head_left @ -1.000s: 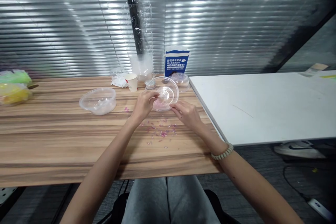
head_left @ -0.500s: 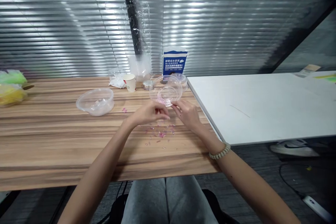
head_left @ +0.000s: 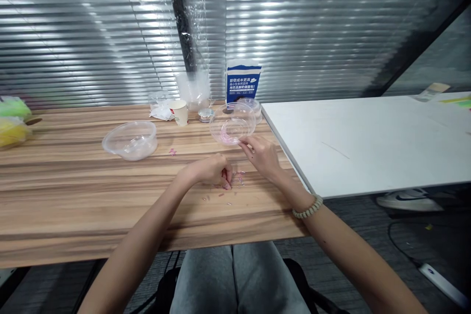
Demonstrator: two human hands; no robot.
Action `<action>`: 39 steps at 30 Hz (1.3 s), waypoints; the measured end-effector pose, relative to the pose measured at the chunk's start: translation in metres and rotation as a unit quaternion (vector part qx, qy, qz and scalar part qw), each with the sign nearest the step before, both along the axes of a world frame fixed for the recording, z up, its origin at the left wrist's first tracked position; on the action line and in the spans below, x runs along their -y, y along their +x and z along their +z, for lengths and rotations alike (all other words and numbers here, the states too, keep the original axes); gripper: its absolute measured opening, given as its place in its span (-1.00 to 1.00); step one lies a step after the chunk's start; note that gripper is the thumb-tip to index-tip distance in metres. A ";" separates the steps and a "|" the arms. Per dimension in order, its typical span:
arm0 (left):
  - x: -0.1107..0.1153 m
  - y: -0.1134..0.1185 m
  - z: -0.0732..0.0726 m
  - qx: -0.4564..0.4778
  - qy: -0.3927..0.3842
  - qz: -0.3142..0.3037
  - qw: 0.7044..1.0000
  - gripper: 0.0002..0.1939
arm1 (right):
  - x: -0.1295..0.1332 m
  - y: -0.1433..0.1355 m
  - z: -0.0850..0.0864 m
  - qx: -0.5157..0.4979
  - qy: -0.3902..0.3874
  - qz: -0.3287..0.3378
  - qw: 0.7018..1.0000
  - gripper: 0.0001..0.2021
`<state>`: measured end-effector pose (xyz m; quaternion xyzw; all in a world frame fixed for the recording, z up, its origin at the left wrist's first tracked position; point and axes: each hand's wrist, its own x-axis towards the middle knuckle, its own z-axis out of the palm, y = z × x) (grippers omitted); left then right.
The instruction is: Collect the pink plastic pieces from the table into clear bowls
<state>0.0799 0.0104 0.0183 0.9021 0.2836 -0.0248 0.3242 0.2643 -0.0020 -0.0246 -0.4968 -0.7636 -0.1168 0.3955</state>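
Note:
My right hand [head_left: 262, 157] pinches the near rim of a clear round plastic lid or dish [head_left: 232, 125], which is tilted and shows pink bits near its lower left. Down at the wooden table, my left hand [head_left: 215, 170] has its fingertips pressed together among small pink and purple pieces [head_left: 240, 179]; whatever is between the fingertips is too small to make out. A clear plastic bowl [head_left: 130, 141] rests farther left, and a small pink cluster [head_left: 172, 151] lies between it and my hands.
Along the back of the table [head_left: 73, 181] stand a paper cup [head_left: 179, 112], crumpled white plastic [head_left: 161, 110], a small round tin [head_left: 205, 115], a clear container and a blue packet [head_left: 243, 83]. Green and yellow bags [head_left: 13, 130] lie far left. A white table [head_left: 368, 147] adjoins on the right.
My left hand has moved down from near the clear lid to the pink pieces on the table, and its fingers have closed. My right hand still holds the lid in nearly the same place.

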 end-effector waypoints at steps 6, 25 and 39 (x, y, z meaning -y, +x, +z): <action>-0.006 -0.004 -0.010 0.018 -0.025 0.005 1.000 -0.71 | -0.001 0.000 0.000 0.001 0.002 -0.002 1.000 -0.87; -0.013 -0.006 -0.016 0.010 0.031 -0.001 0.999 -0.73 | 0.001 0.000 0.004 -0.003 0.009 0.006 1.000 -0.90; -0.010 0.002 -0.010 0.041 0.014 -0.043 0.998 -0.71 | 0.000 0.001 0.002 -0.001 0.002 -0.001 1.000 -0.89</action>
